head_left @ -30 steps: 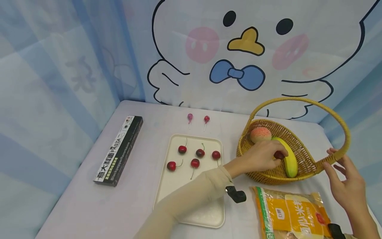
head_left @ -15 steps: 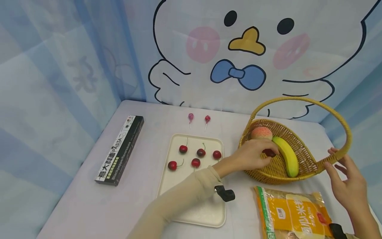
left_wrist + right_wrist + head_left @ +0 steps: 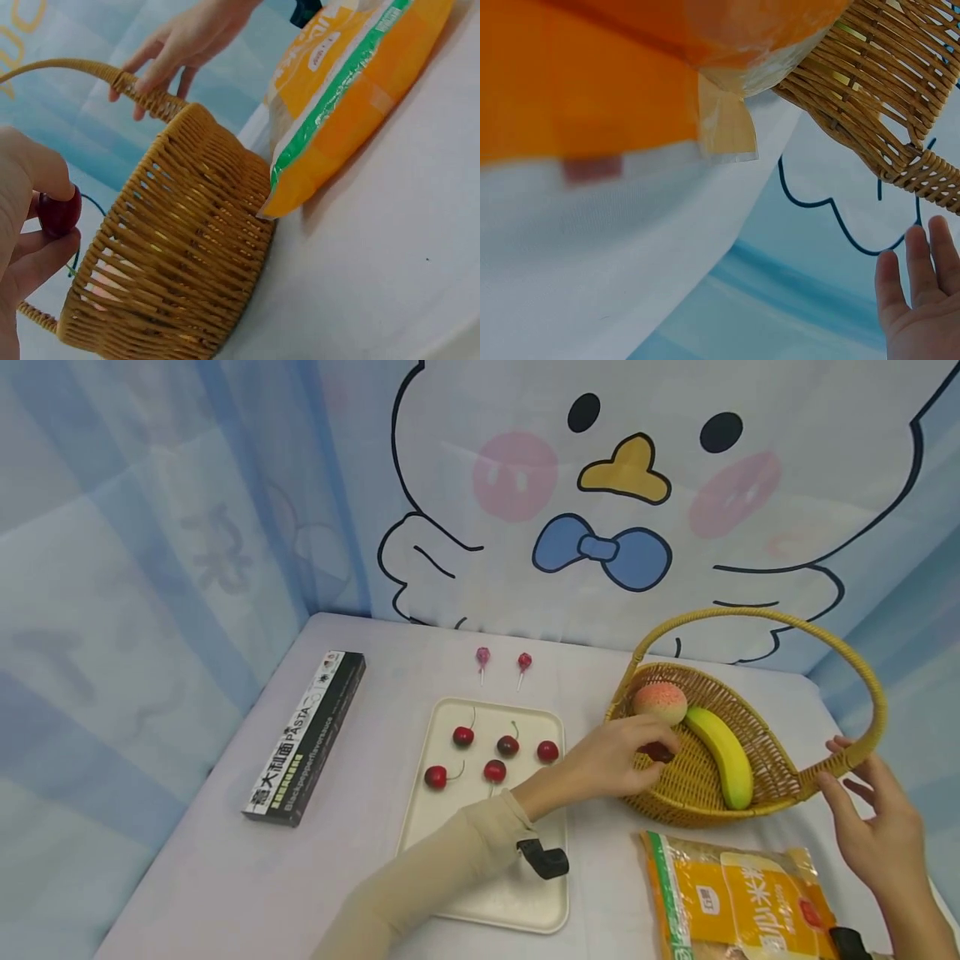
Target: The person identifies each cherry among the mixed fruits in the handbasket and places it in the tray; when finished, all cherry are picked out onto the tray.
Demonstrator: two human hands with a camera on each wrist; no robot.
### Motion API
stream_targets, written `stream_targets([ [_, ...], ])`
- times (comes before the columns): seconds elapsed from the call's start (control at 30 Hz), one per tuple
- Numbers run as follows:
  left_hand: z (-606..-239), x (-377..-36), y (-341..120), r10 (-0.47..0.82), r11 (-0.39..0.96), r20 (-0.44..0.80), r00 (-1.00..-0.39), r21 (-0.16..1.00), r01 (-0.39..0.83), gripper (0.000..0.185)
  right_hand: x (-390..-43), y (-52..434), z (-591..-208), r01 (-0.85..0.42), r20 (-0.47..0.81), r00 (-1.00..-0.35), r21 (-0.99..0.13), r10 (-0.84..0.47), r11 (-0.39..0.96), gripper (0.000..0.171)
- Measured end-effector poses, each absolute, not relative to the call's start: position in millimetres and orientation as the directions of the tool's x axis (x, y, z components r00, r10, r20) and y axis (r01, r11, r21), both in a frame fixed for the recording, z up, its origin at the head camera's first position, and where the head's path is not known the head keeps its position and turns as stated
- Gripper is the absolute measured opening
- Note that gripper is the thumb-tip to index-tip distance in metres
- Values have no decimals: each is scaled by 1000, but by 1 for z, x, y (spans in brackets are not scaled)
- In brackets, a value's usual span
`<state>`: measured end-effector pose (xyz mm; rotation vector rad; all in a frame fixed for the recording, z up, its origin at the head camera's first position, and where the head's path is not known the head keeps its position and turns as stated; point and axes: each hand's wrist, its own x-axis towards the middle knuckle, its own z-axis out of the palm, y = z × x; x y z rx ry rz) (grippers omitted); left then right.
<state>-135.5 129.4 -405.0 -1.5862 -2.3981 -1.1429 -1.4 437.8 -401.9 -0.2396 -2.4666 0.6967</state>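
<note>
My left hand [image 3: 611, 756] pinches a dark red cherry [image 3: 60, 212] between thumb and fingers, over the near left rim of the wicker basket [image 3: 180, 240]. A thin dark stem trails from the cherry in the left wrist view. My right hand [image 3: 881, 831] holds the right base of the basket's arched handle [image 3: 862, 672], thumb on one side and fingertips on the other; three of its fingers [image 3: 922, 266] look fairly straight in the right wrist view. Inside the basket lie a banana [image 3: 723, 760] and a pinkish round peach-like fruit [image 3: 660, 702].
Left of the basket, a cream tray [image 3: 495, 893] bears several cherries [image 3: 507, 745]. An orange bag of millet [image 3: 742, 893] lies in front of the basket. Two lollipops [image 3: 483, 656] are behind the tray; a black pasta box [image 3: 306, 739] lies far left.
My left hand has drawn back leftward from beside the banana to the basket's left rim, still pinching the cherry. My right hand stays at the handle.
</note>
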Motion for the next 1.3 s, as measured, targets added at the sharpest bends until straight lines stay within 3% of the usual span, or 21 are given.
stream_targets([
  [0.43,-400,-127,92,734,155,495,-466,545,824,22,-3,435,-403,46,461,-817,-546,346,836,53],
  [1.03,-402,-124,42,734,208,454,-505,557,804,21,-4,437,-404,26,472,-819,-537,326,843,54],
  [1.3,-410,-122,21,717,226,463,-521,552,802,21,-4,435,-405,75,445,-821,-536,358,841,54],
])
